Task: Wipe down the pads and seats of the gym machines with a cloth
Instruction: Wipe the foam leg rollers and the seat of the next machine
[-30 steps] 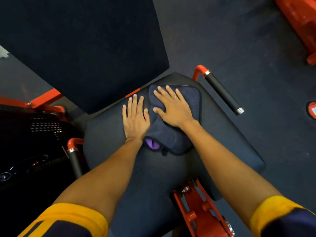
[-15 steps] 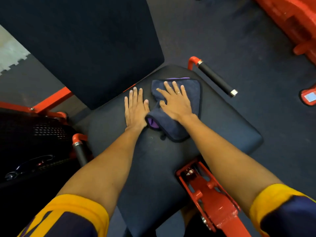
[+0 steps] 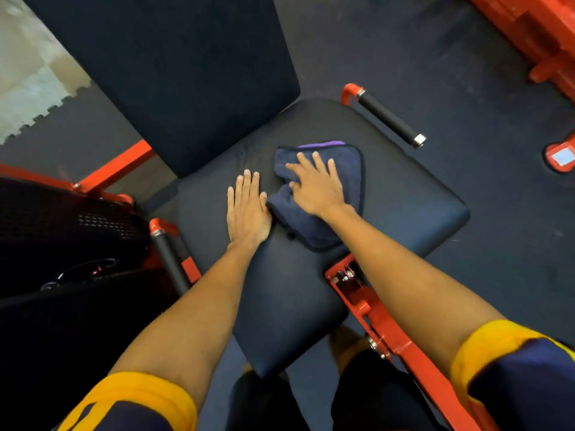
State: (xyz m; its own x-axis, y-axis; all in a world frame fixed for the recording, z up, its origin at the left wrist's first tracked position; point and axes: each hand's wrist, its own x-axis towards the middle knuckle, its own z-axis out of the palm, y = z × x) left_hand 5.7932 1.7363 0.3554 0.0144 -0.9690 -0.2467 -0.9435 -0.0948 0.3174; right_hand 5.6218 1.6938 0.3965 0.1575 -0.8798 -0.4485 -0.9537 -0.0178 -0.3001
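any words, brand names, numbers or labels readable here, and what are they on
No text can be read.
Pale sticker at the right edge: too blurred to read.
Seat, back pad, cloth: no print shows.

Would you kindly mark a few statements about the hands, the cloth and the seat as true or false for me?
1. The right hand presses the cloth against the seat with spread fingers. True.
2. The left hand grips the cloth. False: it rests flat on the bare seat beside the cloth.
3. The cloth is dark blue with a purple edge. True.
4. The cloth is held up, clear of the seat. False: it lies on the seat under the right hand.
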